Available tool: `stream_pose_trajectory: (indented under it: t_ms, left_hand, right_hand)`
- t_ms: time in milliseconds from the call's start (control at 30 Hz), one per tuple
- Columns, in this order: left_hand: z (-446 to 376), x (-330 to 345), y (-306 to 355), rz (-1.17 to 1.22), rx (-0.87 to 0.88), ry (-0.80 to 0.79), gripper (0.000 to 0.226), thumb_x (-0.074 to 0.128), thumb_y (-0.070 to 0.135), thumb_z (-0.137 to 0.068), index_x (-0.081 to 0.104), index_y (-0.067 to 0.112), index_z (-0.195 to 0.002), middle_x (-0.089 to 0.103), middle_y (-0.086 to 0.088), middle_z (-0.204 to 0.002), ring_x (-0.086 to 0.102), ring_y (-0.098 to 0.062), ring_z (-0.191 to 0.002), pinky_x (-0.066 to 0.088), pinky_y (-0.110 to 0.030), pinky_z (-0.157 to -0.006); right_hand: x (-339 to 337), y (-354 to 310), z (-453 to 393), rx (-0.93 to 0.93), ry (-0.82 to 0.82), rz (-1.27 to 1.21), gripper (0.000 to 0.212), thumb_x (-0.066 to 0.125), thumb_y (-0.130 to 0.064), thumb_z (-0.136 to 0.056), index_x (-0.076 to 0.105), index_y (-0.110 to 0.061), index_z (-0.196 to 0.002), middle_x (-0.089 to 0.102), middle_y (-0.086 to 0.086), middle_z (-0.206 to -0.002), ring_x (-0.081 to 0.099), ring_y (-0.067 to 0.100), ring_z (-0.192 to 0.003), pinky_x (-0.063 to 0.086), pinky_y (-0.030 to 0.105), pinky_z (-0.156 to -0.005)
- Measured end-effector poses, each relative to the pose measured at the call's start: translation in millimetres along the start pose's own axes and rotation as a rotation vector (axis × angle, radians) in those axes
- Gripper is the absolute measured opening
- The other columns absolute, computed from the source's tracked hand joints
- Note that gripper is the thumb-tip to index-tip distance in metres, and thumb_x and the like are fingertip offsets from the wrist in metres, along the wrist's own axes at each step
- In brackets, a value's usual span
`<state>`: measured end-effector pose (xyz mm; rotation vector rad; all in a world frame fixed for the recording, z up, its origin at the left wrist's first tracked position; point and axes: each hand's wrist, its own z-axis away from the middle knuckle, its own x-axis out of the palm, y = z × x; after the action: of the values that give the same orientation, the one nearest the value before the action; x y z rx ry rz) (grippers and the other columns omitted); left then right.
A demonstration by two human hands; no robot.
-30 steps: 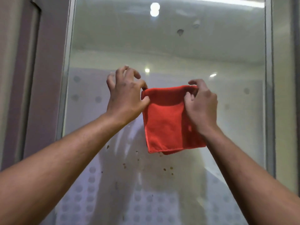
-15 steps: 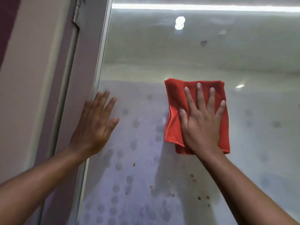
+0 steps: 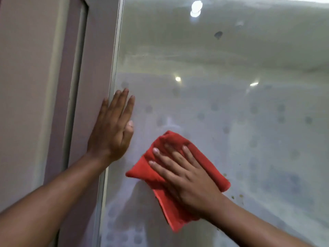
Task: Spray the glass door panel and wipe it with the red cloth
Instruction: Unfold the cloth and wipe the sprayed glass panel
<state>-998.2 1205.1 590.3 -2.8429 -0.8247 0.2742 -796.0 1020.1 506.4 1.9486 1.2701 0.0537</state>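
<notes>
The glass door panel [image 3: 231, 113] fills most of the view, frosted with rows of grey dots and a few small brown specks low on the right. A folded red cloth [image 3: 142, 171] lies flat against the glass in the lower middle. My right hand [image 3: 185, 173] presses on it with fingers spread, pointing up and left. My left hand [image 3: 112, 129] rests flat and open across the panel's left edge, half on the frame, holding nothing. No spray bottle is in view.
The door's pale metal edge strip [image 3: 116, 50] runs down the left of the glass. Beside it stand a mauve frame [image 3: 92, 59] and a beige wall [image 3: 26, 86]. Ceiling lights reflect in the upper glass [image 3: 195, 8].
My right hand has slid the cloth down and to the left and turned it at an angle. My left hand stays flat on the panel's left edge.
</notes>
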Motion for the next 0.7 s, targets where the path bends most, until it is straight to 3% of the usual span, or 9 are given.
stream_pose_trajectory:
  t_ms: [100,167,333,400,467,567,633,700]
  left_hand:
    - [0,0,2,-0.039,-0.007,-0.007,0.069,0.033,0.028,-0.098,0.027,0.006,-0.163,0.019,-0.018,-0.174,0.016,-0.033,-0.162,0.01,-0.054,-0.132]
    - [1,1,2,-0.069,-0.006,-0.005,0.068,0.034,0.03,-0.101,0.026,0.006,-0.163,0.018,-0.017,-0.174,0.016,-0.033,-0.162,0.009,-0.052,-0.132]
    - [-1,0,7,-0.123,-0.009,-0.011,0.067,0.036,0.032,-0.102,0.026,0.006,-0.164,0.018,-0.015,-0.175,0.015,-0.032,-0.163,0.008,-0.052,-0.131]
    - [-2,1,16,-0.124,0.023,-0.019,0.066,0.036,0.03,-0.103,0.025,0.005,-0.164,0.019,-0.015,-0.174,0.015,-0.032,-0.163,0.011,-0.054,-0.132]
    - [4,5,24,-0.089,0.03,-0.027,0.066,0.036,0.027,-0.103,0.024,0.004,-0.164,0.018,-0.015,-0.174,0.015,-0.032,-0.163,0.013,-0.055,-0.131]
    - [13,12,24,-0.042,0.008,-0.025,0.067,0.036,0.024,-0.101,0.023,0.004,-0.164,0.018,-0.015,-0.175,0.015,-0.032,-0.163,0.012,-0.053,-0.132]
    - [12,14,21,-0.035,0.017,-0.026,0.067,0.034,0.026,-0.102,0.022,0.003,-0.164,0.017,-0.015,-0.175,0.014,-0.033,-0.163,0.011,-0.052,-0.133]
    - [12,13,21,-0.038,0.025,-0.022,0.067,0.034,0.026,-0.102,0.022,0.003,-0.164,0.018,-0.015,-0.174,0.015,-0.033,-0.163,0.011,-0.051,-0.133]
  right_hand:
    - [-6,17,20,-0.094,-0.019,0.047,0.064,0.051,-0.035,-0.106,0.029,-0.029,-0.167,0.022,-0.003,-0.177,0.02,0.02,-0.163,0.005,0.045,-0.134]
    - [-23,56,-5,-0.004,0.017,0.076,0.063,0.047,-0.031,-0.105,0.031,-0.027,-0.166,0.025,-0.002,-0.175,0.02,0.019,-0.162,0.007,0.045,-0.133]
    - [-84,162,-77,0.829,0.27,-0.016,0.068,0.032,-0.036,-0.1,0.025,-0.024,-0.167,0.019,0.005,-0.178,0.012,0.033,-0.165,0.011,0.062,-0.131]
    - [-79,139,-98,0.96,0.309,-0.041,0.069,0.031,-0.039,-0.101,0.024,-0.026,-0.168,0.015,0.005,-0.179,0.01,0.035,-0.165,0.008,0.064,-0.131]
    - [-60,84,-104,0.851,0.306,-0.03,0.069,0.04,-0.04,-0.101,0.027,-0.028,-0.167,0.017,0.004,-0.178,0.011,0.034,-0.165,0.007,0.062,-0.13]
    - [-28,17,-66,0.444,0.169,-0.017,0.068,0.05,-0.04,-0.102,0.03,-0.031,-0.166,0.019,0.0,-0.178,0.012,0.029,-0.166,0.007,0.058,-0.133]
    - [-20,18,-25,0.2,0.057,0.027,0.061,0.046,-0.044,-0.108,0.031,-0.032,-0.166,0.02,-0.002,-0.178,0.015,0.026,-0.165,0.006,0.052,-0.134]
    - [-22,53,7,0.079,0.022,0.06,0.057,0.042,-0.044,-0.11,0.033,-0.032,-0.165,0.024,-0.002,-0.176,0.019,0.022,-0.164,0.009,0.049,-0.134]
